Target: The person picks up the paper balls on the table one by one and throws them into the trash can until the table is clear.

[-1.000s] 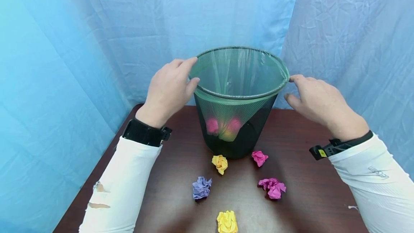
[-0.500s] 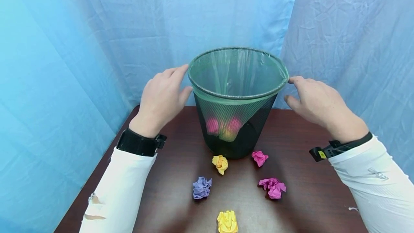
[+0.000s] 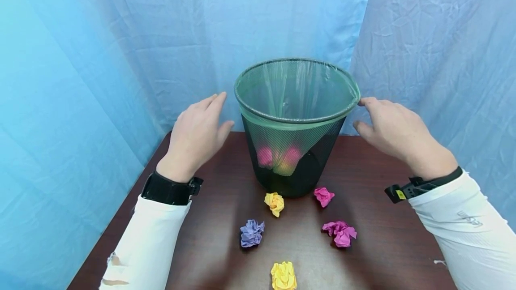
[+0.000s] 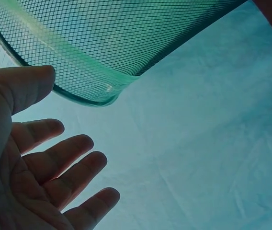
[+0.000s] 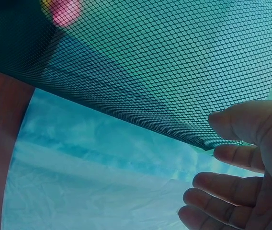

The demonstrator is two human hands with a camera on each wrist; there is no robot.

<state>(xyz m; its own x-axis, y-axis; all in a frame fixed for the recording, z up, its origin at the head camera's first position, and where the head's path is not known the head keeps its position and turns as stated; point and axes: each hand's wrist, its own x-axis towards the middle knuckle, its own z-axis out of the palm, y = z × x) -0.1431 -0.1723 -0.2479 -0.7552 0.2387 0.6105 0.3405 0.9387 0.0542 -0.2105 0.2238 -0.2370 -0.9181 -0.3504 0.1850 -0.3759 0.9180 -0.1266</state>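
Observation:
A black mesh wastebasket [image 3: 322,158] stands upright, its green plastic liner [image 3: 296,125] folded over the rim. Pink and yellow crumpled paper balls [image 3: 264,156] show through its lower wall. My left hand [image 3: 195,133] is off the left side of the rim, fingers extended, thumb spread, holding nothing; the left wrist view shows its palm and spread fingers below the rim. At the rim's right side is my right hand [image 3: 395,126], index fingertip right at the edge. Its fingers [image 5: 222,187] are loosely bent and grip nothing in the right wrist view.
On the dark wooden table [image 3: 217,254] before the basket lie a yellow paper ball [image 3: 274,204], a pink one [image 3: 324,197], a purple one [image 3: 251,233], a magenta one [image 3: 340,234] and another yellow one [image 3: 283,275]. Blue curtains [image 3: 169,21] hang behind and left.
My left hand has come away from the rim, moving left and toward me. The right hand has dipped very slightly at the rim. Basket and paper balls stay put.

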